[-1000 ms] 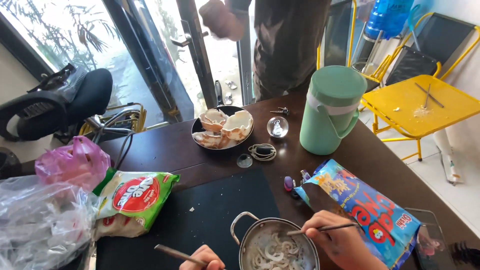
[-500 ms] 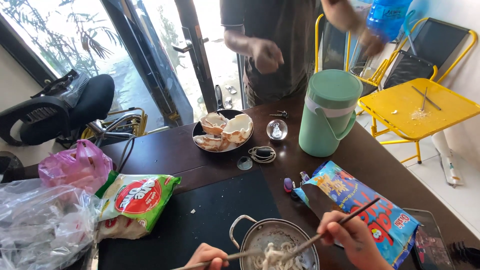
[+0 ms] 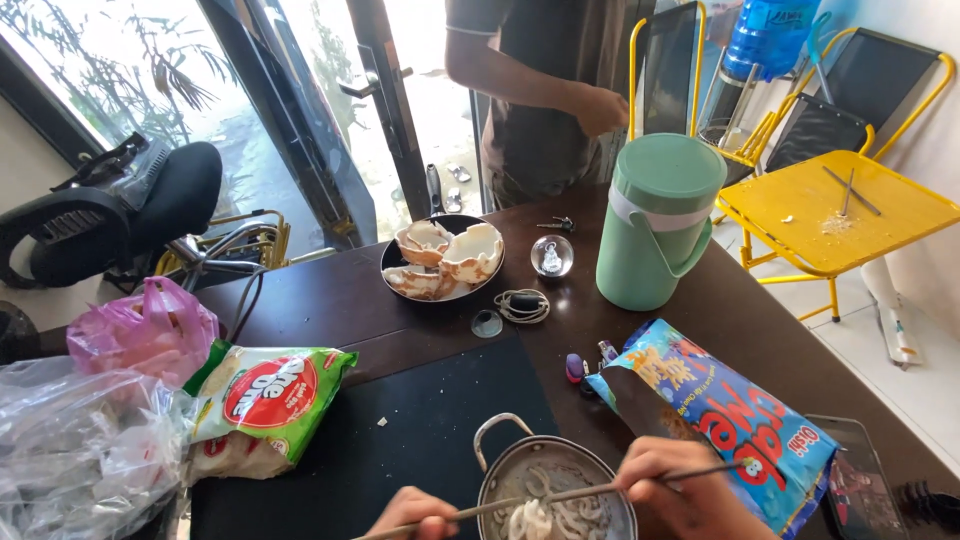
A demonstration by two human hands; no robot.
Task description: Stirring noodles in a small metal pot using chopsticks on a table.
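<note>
Lifting noodles [image 3: 545, 515] higher now, right hand [image 3: 680, 490] lowered

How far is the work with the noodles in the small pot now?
Done: white noodles already lie in the small metal pot. In hand: the left hand and right hand each hold a chopstick over them. Left: the green noodle packet lies beside the pot; whether it is opened cannot be told.

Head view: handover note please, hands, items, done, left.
Left hand: grip closed on one chopstick, at the pot's left edge.
Right hand: grip closed on the other chopstick, its tip in the noodles.
Metal pot: front edge of the dark table, white noodles inside.
Done: noodles in the pot.
Left: noodles not yet lifted out.
</note>
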